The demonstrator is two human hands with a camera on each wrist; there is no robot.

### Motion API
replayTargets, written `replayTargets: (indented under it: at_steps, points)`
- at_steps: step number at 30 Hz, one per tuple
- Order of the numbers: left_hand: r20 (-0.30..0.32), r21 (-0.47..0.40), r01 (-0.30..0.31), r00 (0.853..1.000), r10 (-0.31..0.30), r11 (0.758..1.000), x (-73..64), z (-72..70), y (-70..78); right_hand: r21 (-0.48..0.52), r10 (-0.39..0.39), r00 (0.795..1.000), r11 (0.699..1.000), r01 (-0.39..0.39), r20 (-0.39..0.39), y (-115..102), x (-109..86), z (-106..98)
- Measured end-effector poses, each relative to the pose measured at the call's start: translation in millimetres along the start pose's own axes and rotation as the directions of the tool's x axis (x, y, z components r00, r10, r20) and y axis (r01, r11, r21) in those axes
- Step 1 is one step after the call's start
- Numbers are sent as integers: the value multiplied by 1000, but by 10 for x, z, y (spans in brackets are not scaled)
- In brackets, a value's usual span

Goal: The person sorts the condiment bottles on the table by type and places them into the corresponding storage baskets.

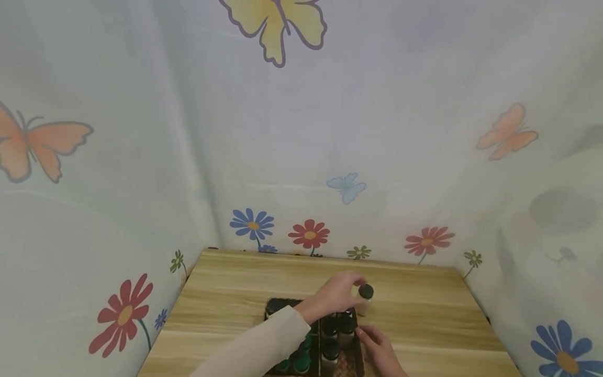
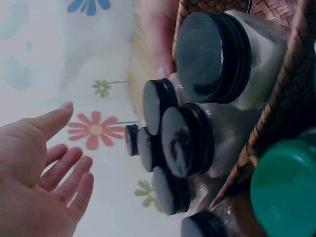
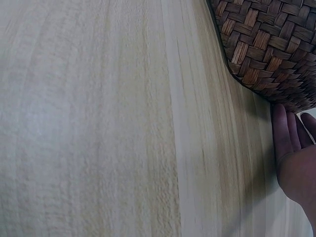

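My left hand (image 1: 335,296) reaches over the basket, thumb and fingers spread apart around a small jar with a black lid (image 1: 366,291). That jar stands on the table just past the basket's far right corner. In the left wrist view, a gap shows between the left hand (image 2: 44,177) and the black lid (image 2: 132,140). The fingers of my right hand (image 1: 380,350) touch the right side of the woven basket (image 3: 269,42); in the right wrist view, the right hand (image 3: 298,158) has straight fingers against it. Several black-lidded jars (image 2: 200,57) fill the basket's right compartment.
Green-lidded jars (image 2: 284,187) stand in the left compartment, beyond a woven divider (image 2: 269,118). The basket rests on a wooden table (image 1: 433,309). A pale curtain (image 1: 400,131) printed with flowers and butterflies encloses the table at the back and sides.
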State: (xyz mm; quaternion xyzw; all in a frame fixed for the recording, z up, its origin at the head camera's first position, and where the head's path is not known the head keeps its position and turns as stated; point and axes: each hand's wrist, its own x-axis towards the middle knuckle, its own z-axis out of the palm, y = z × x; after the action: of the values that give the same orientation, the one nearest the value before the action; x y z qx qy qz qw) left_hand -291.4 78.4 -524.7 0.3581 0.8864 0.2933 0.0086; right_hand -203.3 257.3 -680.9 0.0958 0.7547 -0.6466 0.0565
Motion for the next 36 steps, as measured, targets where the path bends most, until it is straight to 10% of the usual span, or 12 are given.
replayTargets:
  at_steps: [16, 36]
  points:
    - [-49, 126, 152, 988, -146, 980, 309, 538, -220, 0, -8, 1000, 1000, 8, -5, 78, 73, -28]
    - [-75, 171, 186, 982, -175, 968, 508, 689, -214, 15, -8, 1000, 1000, 7, 16, -47, 94, -66]
